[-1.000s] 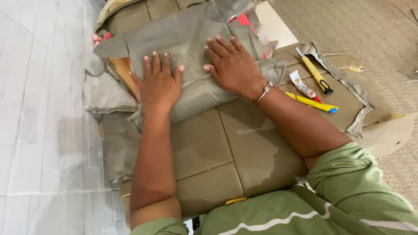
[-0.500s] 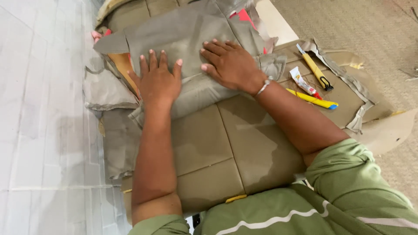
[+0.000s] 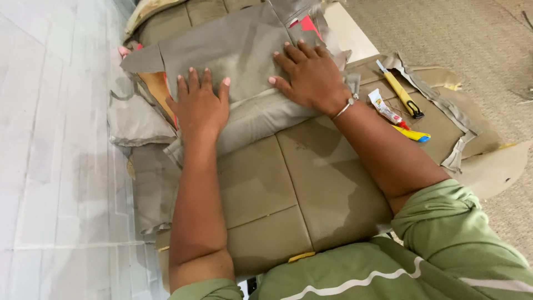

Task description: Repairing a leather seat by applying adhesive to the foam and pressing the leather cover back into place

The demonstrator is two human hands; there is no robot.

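A tan stitched seat cushion [image 3: 288, 189] lies in front of me on the floor. A grey-tan sheet of upholstery material [image 3: 233, 55] is spread over its far end. My left hand [image 3: 199, 105] presses flat on the sheet's near left part, fingers spread. My right hand [image 3: 311, 75], with a thin bracelet at the wrist, lies flat on the sheet's right side, fingers pointing left. Neither hand grips anything.
To the right, on scrap pieces of tan material [image 3: 444, 119], lie a yellow utility knife [image 3: 401, 91], a small glue tube [image 3: 384, 106] and a yellow pen [image 3: 412, 134]. White tiled floor [image 3: 50, 144] is on the left, beige carpet [image 3: 444, 33] on the right. More grey scraps [image 3: 133, 119] lie left.
Both hands stay pressed on the sheet; the right hand has slid a little towards the left. The view has shifted slightly.
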